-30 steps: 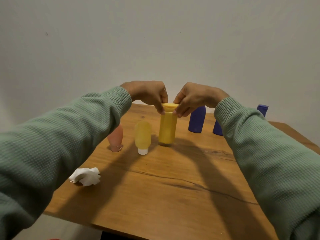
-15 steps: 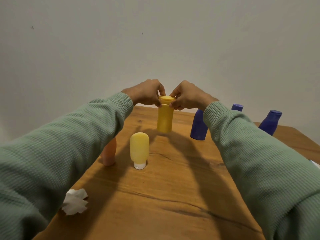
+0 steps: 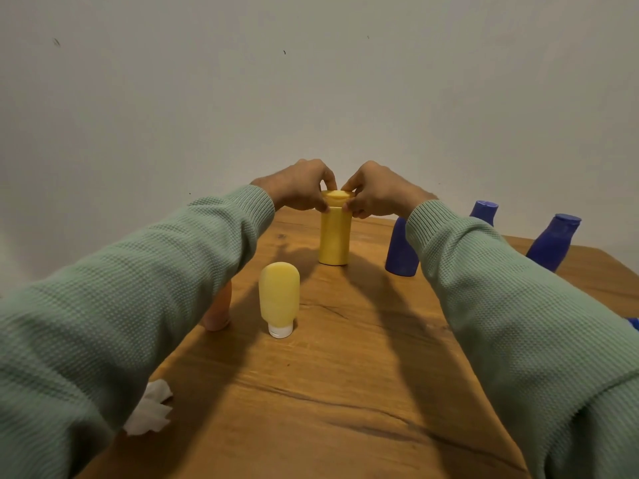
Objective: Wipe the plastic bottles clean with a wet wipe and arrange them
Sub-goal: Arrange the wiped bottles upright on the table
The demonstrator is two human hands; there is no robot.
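Left hand point(image 3: 300, 187) and right hand point(image 3: 375, 191) pinch the upright yellow bottle point(image 3: 334, 233) by its cap

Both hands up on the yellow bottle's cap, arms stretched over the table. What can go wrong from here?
1. The left hand and right hand pinch only the top of the yellow bottle; a sideways nudge might tip it.
2. The left sleeve passes close to the pale tube, standing on its white cap, and hides part of the orange bottle; pulling back could knock either.
3. The right sleeve crosses in front of the nearest blue bottle; same hazard.
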